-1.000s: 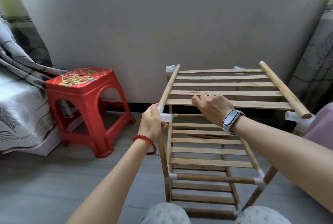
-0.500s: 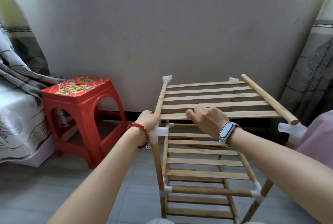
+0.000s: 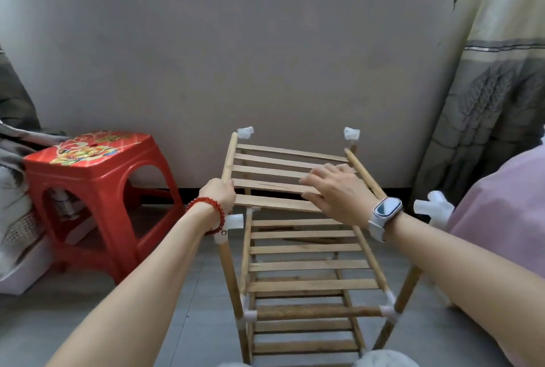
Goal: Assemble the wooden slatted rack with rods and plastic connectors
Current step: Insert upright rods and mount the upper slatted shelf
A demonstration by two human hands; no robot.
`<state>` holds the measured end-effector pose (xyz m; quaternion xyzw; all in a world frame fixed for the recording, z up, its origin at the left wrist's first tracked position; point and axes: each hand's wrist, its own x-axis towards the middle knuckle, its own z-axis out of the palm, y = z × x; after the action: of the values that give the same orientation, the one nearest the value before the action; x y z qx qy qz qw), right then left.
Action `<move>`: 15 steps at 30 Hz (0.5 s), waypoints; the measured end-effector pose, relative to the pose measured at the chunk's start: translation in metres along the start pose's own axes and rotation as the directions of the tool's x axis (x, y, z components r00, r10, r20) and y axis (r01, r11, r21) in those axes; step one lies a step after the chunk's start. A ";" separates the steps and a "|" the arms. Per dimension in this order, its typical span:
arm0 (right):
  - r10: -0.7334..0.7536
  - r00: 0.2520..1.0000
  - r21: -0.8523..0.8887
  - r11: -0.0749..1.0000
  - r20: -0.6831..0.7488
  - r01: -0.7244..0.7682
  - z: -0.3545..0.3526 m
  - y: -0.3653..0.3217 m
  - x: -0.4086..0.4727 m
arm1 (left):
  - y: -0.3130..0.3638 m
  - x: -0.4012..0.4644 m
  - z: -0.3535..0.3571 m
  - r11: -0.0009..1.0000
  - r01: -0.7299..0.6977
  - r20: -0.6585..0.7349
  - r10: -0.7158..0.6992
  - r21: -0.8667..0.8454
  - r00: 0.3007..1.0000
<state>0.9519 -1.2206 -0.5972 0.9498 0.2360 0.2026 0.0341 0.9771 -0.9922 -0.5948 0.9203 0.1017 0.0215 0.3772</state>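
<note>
The tall wooden slatted rack stands on the grey floor at six o'clock of the view, its loose top slatted shelf panel lying skewed at the centre. It looks light and fairly stiff, though the thin slats are likely to flex or split, one showing a crack; the round side rods seem the safer place to take hold.

At nine o'clock sits a red plastic stool with a printed top.

The left hand curls round the panel's left rod near its front end, holding it. The right hand lies flat with spread, straight fingers on the slats, gripping nothing; it is blurred.

White plastic connectors crown the posts: two far ones, one under the left wrist, and one at three o'clock.

Whether the rod ends are seated in any socket cannot be told. The rack's foot is cut off below, and the right front post is partly hidden by the forearm.
</note>
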 end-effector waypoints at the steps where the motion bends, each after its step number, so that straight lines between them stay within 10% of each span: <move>1: 0.057 0.990 0.047 0.998 -0.129 -0.051 -0.008 0.009 -0.011 | -0.001 0.000 0.000 1.000 0.011 -0.003 -0.011 0.007 1.000; 4: 0.391 0.877 0.117 0.920 -0.280 -0.374 -0.025 0.045 -0.041 | -0.004 0.002 -0.003 0.999 0.039 -0.002 -0.039 -0.018 0.999; 7: 0.758 0.650 0.226 0.625 0.054 -0.748 -0.032 0.080 -0.059 | -0.006 0.004 -0.001 0.993 0.048 0.013 -0.047 -0.106 0.999; 15: 0.589 0.441 0.420 0.184 0.677 -0.889 -0.034 0.118 -0.060 | -0.015 0.005 0.001 0.963 0.045 0.017 -0.042 -0.265 0.999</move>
<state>0.9415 -1.3536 -0.5694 0.8772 -0.2183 -0.1034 -0.4148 0.9794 -0.9817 -0.6061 0.8592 0.1161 0.0214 0.4978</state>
